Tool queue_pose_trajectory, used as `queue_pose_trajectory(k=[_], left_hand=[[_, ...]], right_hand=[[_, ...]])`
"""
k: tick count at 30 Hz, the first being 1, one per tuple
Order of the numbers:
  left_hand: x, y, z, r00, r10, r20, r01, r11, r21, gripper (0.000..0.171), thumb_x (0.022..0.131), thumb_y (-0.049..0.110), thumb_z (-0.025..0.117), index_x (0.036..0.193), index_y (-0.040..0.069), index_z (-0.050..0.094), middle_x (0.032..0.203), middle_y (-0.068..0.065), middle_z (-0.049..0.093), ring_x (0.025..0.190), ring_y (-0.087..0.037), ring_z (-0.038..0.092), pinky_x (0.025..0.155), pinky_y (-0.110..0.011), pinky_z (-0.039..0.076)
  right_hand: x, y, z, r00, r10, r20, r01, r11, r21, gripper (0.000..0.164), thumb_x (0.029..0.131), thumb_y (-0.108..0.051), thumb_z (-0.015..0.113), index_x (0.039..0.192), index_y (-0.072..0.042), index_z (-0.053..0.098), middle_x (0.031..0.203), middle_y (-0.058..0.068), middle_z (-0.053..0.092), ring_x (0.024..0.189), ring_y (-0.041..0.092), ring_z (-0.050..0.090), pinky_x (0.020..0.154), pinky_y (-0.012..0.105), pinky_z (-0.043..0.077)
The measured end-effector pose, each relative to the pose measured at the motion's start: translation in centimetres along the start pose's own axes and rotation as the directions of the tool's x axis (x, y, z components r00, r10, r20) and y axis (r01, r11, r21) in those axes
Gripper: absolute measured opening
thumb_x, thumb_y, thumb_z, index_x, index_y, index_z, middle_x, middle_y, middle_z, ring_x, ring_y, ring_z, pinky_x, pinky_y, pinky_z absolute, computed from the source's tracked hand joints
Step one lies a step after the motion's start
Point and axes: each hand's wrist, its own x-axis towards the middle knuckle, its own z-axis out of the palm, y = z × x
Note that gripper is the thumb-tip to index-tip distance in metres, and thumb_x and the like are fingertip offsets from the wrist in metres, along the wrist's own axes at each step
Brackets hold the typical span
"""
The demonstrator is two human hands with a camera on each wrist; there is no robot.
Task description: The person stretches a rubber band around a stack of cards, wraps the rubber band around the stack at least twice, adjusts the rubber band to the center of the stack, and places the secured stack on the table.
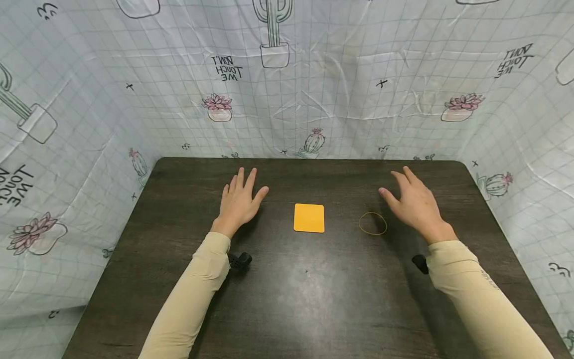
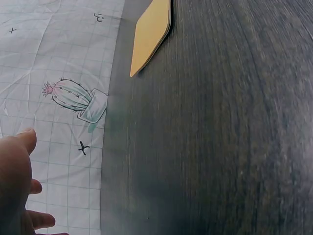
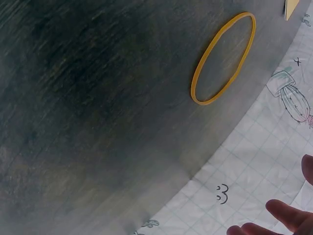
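A flat yellow-orange square with rounded corners (image 1: 309, 218) lies on the dark table between the hands; its exact kind is unclear, and the left wrist view shows it as thin with a dark lower edge. To its right lies a thin yellow rubber band (image 3: 197, 78), spread in an oval loop. My left hand (image 1: 238, 203) is left of the square, fingers extended and spread, holding nothing. Beyond the band's right side is my right hand (image 1: 416, 205), also empty, its thumb and fingers apart. Neither hand touches the square or the band.
The dark wood-grain table (image 1: 287, 304) has rounded far corners. White gridded cloth with cactus prints (image 1: 341, 99) hangs behind it and along both sides. Each wrist carries a small black device, as the one at the left wrist (image 1: 239, 261) shows.
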Motion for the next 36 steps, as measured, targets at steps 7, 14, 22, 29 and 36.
queue_pose_trajectory(k=[7,14,22,29,36], left_hand=[[0.1,0.6,-0.1,1.000,-0.025,0.002,0.025,0.996,-0.089,0.078,0.103,0.064,0.032,0.163,0.018,0.012,0.166,-0.019,0.011,0.145,-0.046,0.027,0.113,-0.065,0.027],[0.1,1.2,-0.2,0.998,-0.043,0.037,0.050,0.980,-0.193,0.080,0.102,0.065,0.033,0.163,0.019,0.010,0.164,-0.019,0.020,0.144,-0.045,0.030,0.109,-0.068,0.030],[0.3,1.5,-0.2,0.992,-0.052,0.112,0.090,0.926,-0.366,0.083,0.100,0.068,0.034,0.163,0.021,0.007,0.164,-0.018,0.020,0.143,-0.046,0.031,0.110,-0.069,0.028],[0.4,2.1,0.1,0.989,-0.040,0.145,0.106,0.868,-0.486,0.083,0.101,0.065,0.038,0.163,0.018,0.009,0.162,-0.019,0.025,0.143,-0.041,0.035,0.113,-0.064,0.028],[0.5,2.9,0.6,0.979,-0.044,0.199,0.145,0.837,-0.528,0.083,0.101,0.062,0.043,0.163,0.015,0.012,0.155,-0.021,0.037,0.139,-0.041,0.039,0.111,-0.061,0.034]], right_hand=[[-0.1,-0.2,0.2,0.999,0.016,-0.029,-0.015,0.999,0.041,0.073,0.103,-0.050,0.051,0.152,0.002,0.036,0.156,0.032,0.025,0.136,0.056,0.030,0.102,0.073,0.030],[-0.1,-0.4,0.5,0.997,0.015,-0.079,-0.010,0.998,0.066,0.069,0.102,-0.045,0.055,0.149,0.003,0.040,0.147,0.032,0.036,0.128,0.054,0.040,0.097,0.070,0.036],[-0.2,-0.5,0.8,0.996,0.051,-0.067,-0.045,0.995,0.087,0.070,0.101,-0.048,0.055,0.149,0.001,0.040,0.145,0.032,0.037,0.115,0.048,0.051,0.088,0.067,0.042],[-0.4,-0.6,1.0,0.996,0.063,-0.059,-0.057,0.994,0.091,0.069,0.100,-0.045,0.059,0.148,0.001,0.041,0.141,0.033,0.040,0.107,0.043,0.058,0.081,0.062,0.046],[-0.6,-0.7,1.3,0.997,0.078,-0.028,-0.075,0.994,0.081,0.068,0.099,-0.040,0.063,0.147,0.004,0.042,0.140,0.033,0.040,0.104,0.043,0.060,0.077,0.060,0.049]])
